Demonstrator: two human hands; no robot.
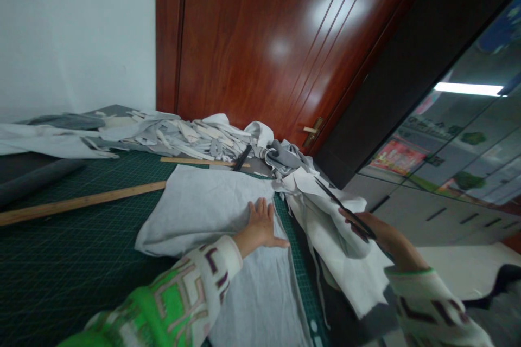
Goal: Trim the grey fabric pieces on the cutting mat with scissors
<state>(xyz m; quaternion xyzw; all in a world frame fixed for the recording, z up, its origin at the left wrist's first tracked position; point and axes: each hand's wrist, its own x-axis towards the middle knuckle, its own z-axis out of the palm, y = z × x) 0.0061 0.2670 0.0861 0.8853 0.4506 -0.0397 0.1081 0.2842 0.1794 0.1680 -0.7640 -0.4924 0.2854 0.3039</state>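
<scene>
A pale wall (77, 32) fills the upper left of the frame; below it a green gridded mat (101, 173) spreads over the left and lower part, a dark grey roll (40, 180) lying at its left edge. A wooden ruler (81, 204) slants from the left edge towards the middle, its right end meeting a grey cloth (203, 203) that lies on the mat at centre. Behind, scraps (195, 135) are heaped from the left edge to the foot of a red-brown door (252, 38) at upper centre. White fabric (329, 227) droops right of the mat, and a glass-fronted cabinet (456, 135) leans across the right. The left arm reaches up from the lower left; the left hand (261, 227) rests palm down on the cloth, fingers spread wide, thumb out to the right. At right, the right hand (378, 230) is raised over the fabric, its fingers closed around black scissors (344, 206) pointing up and left.
</scene>
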